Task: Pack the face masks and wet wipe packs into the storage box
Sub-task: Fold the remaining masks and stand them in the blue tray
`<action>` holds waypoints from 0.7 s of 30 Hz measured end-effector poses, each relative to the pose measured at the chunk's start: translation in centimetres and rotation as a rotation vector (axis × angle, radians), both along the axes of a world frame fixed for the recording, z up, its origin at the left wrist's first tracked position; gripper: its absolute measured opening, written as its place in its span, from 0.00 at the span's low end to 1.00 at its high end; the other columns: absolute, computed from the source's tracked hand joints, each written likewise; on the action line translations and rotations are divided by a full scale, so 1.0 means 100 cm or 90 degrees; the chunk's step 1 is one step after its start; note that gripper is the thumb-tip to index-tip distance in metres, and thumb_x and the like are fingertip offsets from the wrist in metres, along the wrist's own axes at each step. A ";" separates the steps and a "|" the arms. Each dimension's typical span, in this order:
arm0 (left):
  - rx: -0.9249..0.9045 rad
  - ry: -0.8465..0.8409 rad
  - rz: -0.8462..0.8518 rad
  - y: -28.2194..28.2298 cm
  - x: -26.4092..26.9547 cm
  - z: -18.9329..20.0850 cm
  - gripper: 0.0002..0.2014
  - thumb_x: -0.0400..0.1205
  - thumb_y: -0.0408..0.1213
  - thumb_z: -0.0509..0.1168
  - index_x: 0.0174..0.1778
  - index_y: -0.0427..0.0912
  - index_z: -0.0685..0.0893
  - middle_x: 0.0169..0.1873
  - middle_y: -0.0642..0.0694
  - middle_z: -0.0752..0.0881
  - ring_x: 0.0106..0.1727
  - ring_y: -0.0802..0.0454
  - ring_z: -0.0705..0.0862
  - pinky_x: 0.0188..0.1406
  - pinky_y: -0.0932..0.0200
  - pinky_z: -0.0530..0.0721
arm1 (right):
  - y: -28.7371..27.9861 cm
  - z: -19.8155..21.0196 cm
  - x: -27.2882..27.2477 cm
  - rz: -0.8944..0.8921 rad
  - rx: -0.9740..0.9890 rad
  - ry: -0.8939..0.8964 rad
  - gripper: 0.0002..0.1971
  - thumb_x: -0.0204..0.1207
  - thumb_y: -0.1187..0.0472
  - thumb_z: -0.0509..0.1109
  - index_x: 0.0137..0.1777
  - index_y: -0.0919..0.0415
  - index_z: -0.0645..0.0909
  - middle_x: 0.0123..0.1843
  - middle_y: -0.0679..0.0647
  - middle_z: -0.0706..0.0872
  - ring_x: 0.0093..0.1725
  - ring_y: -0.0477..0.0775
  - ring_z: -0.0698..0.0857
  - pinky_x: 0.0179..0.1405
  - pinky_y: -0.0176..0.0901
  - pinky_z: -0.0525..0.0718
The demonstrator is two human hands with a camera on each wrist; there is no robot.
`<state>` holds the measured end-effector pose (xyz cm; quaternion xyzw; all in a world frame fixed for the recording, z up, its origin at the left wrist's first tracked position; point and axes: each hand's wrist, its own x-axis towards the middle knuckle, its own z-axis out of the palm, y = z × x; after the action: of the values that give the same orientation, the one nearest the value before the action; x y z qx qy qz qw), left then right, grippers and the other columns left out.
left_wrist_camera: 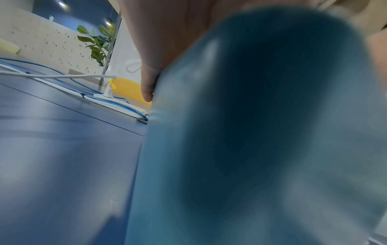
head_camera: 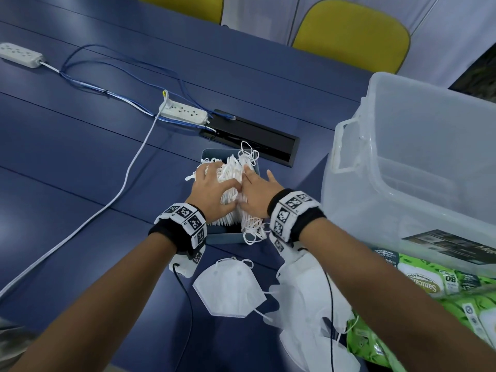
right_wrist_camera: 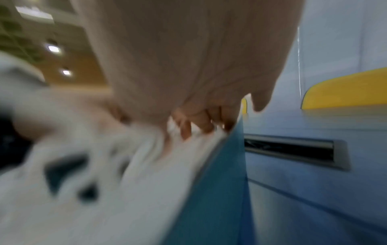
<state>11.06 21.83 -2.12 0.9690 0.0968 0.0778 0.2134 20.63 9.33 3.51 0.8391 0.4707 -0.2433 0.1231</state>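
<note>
A thick stack of white face masks (head_camera: 230, 173) stands on edge in a small blue tray (head_camera: 225, 237) at the table's middle. My left hand (head_camera: 212, 189) grips the stack's left side and my right hand (head_camera: 257, 194) grips its right side, fingers dug in among the masks (right_wrist_camera: 146, 182). The tray's wall (left_wrist_camera: 251, 132) fills the left wrist view, blurred. One loose mask (head_camera: 228, 285) lies flat nearer me, and more masks (head_camera: 303, 304) are piled under my right forearm. Green wet wipe packs (head_camera: 429, 280) lie at the right, beside the clear storage box (head_camera: 402, 210), which looks empty.
Two white power strips (head_camera: 185, 112) (head_camera: 20, 55) with blue and white cables cross the blue table (head_camera: 80, 170) to the left. A black cable hatch (head_camera: 255, 138) sits just beyond the tray. Yellow chairs (head_camera: 351, 36) stand behind the table.
</note>
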 end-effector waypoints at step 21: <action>-0.005 0.071 0.018 -0.001 0.000 0.009 0.16 0.72 0.55 0.63 0.52 0.55 0.86 0.69 0.30 0.71 0.73 0.25 0.63 0.63 0.25 0.71 | 0.013 -0.002 -0.004 0.095 -0.120 -0.093 0.34 0.85 0.54 0.56 0.84 0.65 0.43 0.85 0.63 0.48 0.84 0.58 0.47 0.80 0.63 0.36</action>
<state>11.07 21.70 -1.18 0.9694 0.1228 0.0266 0.2107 20.22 10.64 3.29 0.8019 0.4967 -0.2147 0.2534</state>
